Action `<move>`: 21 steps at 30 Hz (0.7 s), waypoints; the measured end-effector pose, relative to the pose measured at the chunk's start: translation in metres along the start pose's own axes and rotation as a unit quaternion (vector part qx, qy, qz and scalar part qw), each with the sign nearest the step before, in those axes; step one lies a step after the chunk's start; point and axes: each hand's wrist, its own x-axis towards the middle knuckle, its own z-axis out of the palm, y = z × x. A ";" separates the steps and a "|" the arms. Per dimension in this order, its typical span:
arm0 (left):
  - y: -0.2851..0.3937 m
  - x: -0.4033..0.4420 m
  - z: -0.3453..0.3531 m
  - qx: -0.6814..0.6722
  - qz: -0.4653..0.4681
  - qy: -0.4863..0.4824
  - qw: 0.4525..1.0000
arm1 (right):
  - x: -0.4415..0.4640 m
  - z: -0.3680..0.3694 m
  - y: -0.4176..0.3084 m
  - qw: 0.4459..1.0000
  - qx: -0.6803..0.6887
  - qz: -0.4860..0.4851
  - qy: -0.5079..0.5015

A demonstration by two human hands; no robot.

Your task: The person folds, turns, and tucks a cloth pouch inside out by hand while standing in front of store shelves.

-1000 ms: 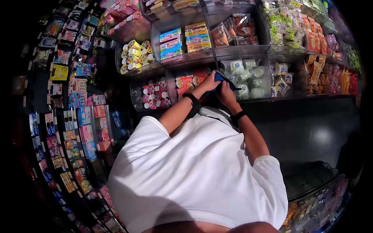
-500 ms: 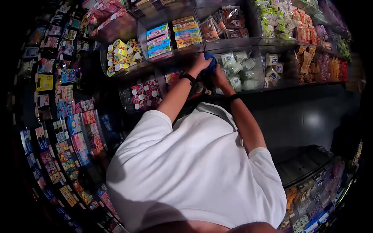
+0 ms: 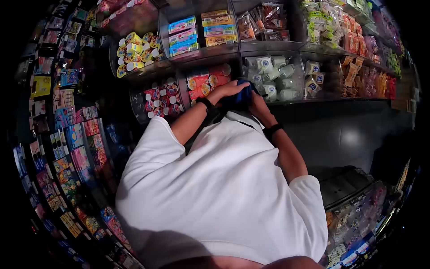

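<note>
A dark blue bundle that looks like cloth (image 3: 243, 95) is bunched between my two hands, just in front of my chest. My left hand (image 3: 227, 89) closes over its left side, thumb side up. On the other side, the fingers of my right hand (image 3: 259, 106) are wrapped around the bundle and partly hidden by it. Behind my left hand is a bin of red and orange packets (image 3: 207, 84). Close to my right hand, another clear bin holds white wrapped packs (image 3: 271, 74).
Clear divided bins (image 3: 206, 57) of sweets and snacks run across the top. Yellow cups (image 3: 136, 56) and red cups (image 3: 163, 97) fill bins at left. Racks of packaged goods (image 3: 80, 157) line the left side. Dark floor (image 3: 345, 130) lies at right.
Both hands have drawn back toward my body with the blue bundle, away from the bin edge. More of the red packets now shows.
</note>
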 end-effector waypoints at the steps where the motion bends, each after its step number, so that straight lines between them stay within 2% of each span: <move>1: -0.002 0.003 0.002 -0.005 0.012 0.062 0.998 | 0.001 -0.001 0.001 0.999 -0.023 -0.031 0.008; 2: -0.011 0.012 0.004 -0.009 0.024 0.124 0.992 | 0.003 -0.004 0.000 0.997 -0.046 -0.063 0.017; 3: 0.036 -0.018 -0.008 0.005 -0.028 0.107 0.994 | 0.008 -0.007 -0.006 0.998 -0.046 -0.036 0.006; 4: 0.050 -0.025 -0.010 -0.001 0.000 0.141 0.990 | 0.010 -0.011 -0.017 0.996 -0.066 -0.051 0.033; 8: 0.048 0.019 -0.023 0.034 -0.005 0.264 0.964 | 0.045 0.001 -0.022 0.992 -0.091 -0.024 0.084; 10: 0.046 0.026 -0.036 0.025 0.038 0.257 0.965 | 0.057 0.001 -0.024 0.988 -0.109 -0.024 0.102; 12: 0.060 0.005 -0.048 0.024 0.061 0.159 0.985 | 0.052 -0.007 -0.019 0.992 -0.069 -0.045 0.095; 14: 0.033 0.031 -0.047 0.030 0.022 0.181 0.983 | 0.045 -0.009 -0.015 0.994 -0.064 -0.046 0.082; 15: 0.036 0.022 -0.042 0.071 0.071 0.221 0.970 | 0.040 -0.011 -0.016 0.995 -0.060 -0.046 0.068; 16: 0.035 0.009 -0.032 0.057 0.066 0.167 0.982 | 0.024 -0.017 -0.015 0.998 -0.062 0.007 0.003; 18: 0.037 -0.012 -0.023 0.063 0.110 0.115 0.985 | 0.008 -0.018 -0.014 1.000 -0.026 0.011 -0.004; 20: 0.045 -0.025 -0.017 0.094 0.069 0.108 0.987 | 0.006 -0.006 0.004 1.000 -0.007 -0.018 0.015; 21: 0.032 -0.021 -0.005 0.117 0.084 0.134 0.980 | 0.000 -0.011 -0.004 0.999 -0.031 -0.008 -0.003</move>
